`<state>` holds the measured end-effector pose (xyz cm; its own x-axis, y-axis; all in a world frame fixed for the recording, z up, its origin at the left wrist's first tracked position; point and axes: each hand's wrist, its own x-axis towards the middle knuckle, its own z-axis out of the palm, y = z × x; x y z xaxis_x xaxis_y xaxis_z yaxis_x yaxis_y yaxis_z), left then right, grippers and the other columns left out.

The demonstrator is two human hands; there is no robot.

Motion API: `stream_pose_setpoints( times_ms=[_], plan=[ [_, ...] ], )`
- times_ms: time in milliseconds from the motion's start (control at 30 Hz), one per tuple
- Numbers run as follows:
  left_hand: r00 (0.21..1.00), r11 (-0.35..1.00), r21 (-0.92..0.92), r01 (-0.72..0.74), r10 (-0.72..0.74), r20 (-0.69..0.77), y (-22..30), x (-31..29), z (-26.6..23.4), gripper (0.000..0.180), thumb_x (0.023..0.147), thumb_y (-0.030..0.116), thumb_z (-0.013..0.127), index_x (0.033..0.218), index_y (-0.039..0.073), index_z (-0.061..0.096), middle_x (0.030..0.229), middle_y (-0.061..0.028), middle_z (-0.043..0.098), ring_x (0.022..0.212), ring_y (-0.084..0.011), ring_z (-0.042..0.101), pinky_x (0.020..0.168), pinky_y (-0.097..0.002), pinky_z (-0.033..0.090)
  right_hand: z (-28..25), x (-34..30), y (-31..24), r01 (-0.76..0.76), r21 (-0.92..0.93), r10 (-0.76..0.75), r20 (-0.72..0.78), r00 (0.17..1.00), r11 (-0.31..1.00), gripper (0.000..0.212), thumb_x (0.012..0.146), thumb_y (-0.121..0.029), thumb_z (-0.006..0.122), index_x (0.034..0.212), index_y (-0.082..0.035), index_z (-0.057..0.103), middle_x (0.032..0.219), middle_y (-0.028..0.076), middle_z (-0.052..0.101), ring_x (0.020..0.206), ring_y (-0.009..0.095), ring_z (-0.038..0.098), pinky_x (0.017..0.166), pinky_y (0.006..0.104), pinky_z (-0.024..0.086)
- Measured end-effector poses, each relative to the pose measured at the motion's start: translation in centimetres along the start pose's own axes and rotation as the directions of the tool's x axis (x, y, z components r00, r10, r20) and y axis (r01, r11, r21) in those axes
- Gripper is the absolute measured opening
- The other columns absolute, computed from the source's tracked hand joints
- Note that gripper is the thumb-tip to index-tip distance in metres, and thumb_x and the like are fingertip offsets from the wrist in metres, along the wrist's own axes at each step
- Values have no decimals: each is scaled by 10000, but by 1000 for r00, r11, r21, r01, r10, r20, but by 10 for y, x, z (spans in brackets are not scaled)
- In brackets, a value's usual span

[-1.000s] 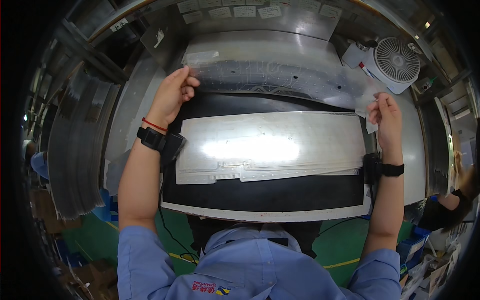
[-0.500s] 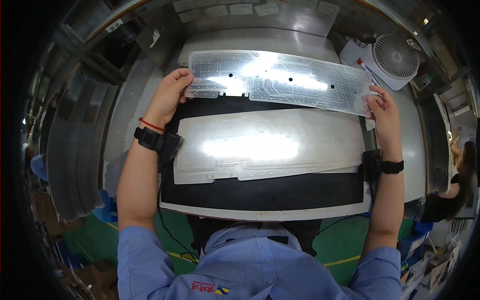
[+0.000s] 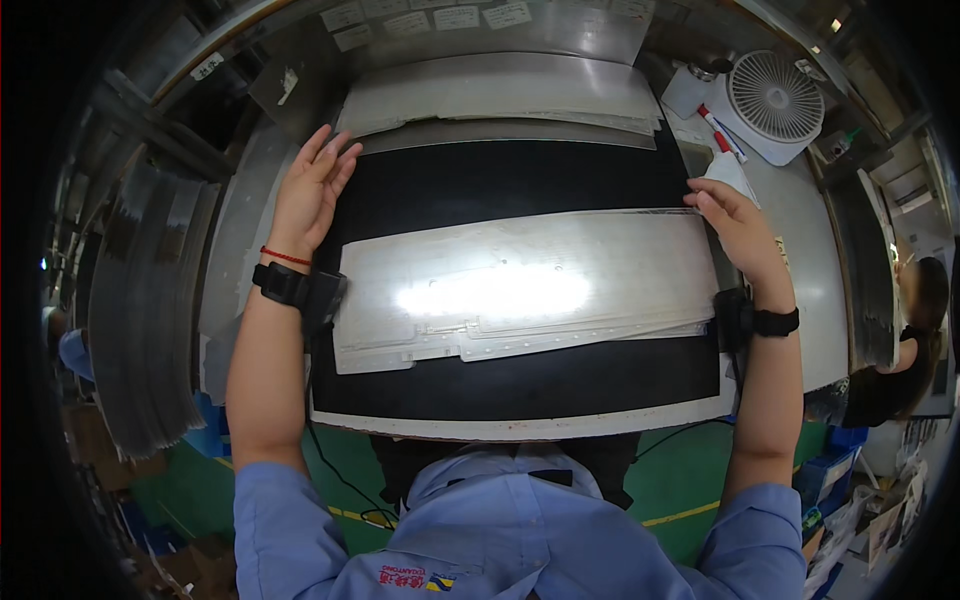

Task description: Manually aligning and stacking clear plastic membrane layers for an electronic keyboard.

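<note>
My left hand [image 3: 312,192] is open and holds nothing, its fingers spread beside the near left corner of the far pile. At the right, my right hand [image 3: 738,225] is also open, fingers slightly curved, its fingertips by the far right corner of the near pile; I cannot tell whether they touch it. The near pile of thin translucent plastic sheets [image 3: 560,245] lies a little askew on a black mat [image 3: 540,385], with a notched near edge and strong glare. The far pile of similar sheets [image 3: 500,95] lies at the back.
A white fan [image 3: 776,100] stands at the back right, beside a red marker [image 3: 718,128] and a white bottle [image 3: 688,92]. Tall stacks of sheets [image 3: 145,310] line the left side. Another person [image 3: 905,370] is at the far right. Black devices are strapped to both wrists.
Both hands have let go of the translucent printed circuit sheet they held stretched between them; it is no longer in the air. The left hand's fingers have opened, and the right hand has moved left.
</note>
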<state>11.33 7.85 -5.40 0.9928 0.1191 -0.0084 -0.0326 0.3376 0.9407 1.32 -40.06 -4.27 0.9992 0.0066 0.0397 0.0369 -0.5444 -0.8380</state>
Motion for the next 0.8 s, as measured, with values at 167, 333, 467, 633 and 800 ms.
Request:
stream_pose_setpoints(
  times_ms=[167, 333, 467, 633, 800],
  plan=[
    [985, 990, 108, 93, -107, 134, -2, 10, -23, 231, 988, 236, 525, 1094, 38, 577, 1077, -83, 640, 918, -143, 621, 789, -231, 501, 0, -4, -8, 8, -124, -1, 60, 998, 992, 304, 924, -215, 606, 1166, -32, 622, 880, -9, 600, 823, 88, 520, 763, 244, 415],
    [951, 966, 231, 119, -178, 252, 3, 3, -17, 279, 1003, 300, 482, 1061, 50, 589, 1059, -90, 650, 920, -148, 620, 808, -251, 498, 1, -4, -11, 21, -83, -16, 61, 998, 996, 275, 894, -177, 641, 1127, -32, 642, 846, -19, 582, 779, 86, 505, 721, 246, 409],
    [871, 807, 576, -135, -181, 457, 7, -20, 4, 343, 1012, 308, 443, 1166, 41, 594, 1139, -98, 625, 1041, -191, 590, 910, -308, 461, 3, -9, -24, 9, -106, 6, 144, 990, 994, 252, 868, -165, 663, 1070, -15, 660, 888, 26, 631, 811, 111, 549, 762, 257, 437],
    [683, 135, 748, -650, -329, 652, 17, -60, 38, 471, 950, 319, 509, 1373, 111, 502, 1420, -205, 381, 1321, -360, 330, 1102, -424, 278, 4, -7, -26, 2, -145, 28, 209, 978, 989, 239, 857, -166, 664, 1019, 9, 668, 914, 67, 663, 848, 137, 582, 794, 270, 455],
    [681, -34, 709, -705, -312, 662, 10, -67, 51, 542, 896, 388, 601, 1371, 142, 511, 1428, -213, 371, 1297, -374, 345, 1081, -435, 313, 6, -5, -25, 5, -171, 32, 212, 977, 985, 237, 862, -183, 655, 996, 12, 668, 895, 60, 659, 833, 131, 579, 782, 267, 453]
  ],
)
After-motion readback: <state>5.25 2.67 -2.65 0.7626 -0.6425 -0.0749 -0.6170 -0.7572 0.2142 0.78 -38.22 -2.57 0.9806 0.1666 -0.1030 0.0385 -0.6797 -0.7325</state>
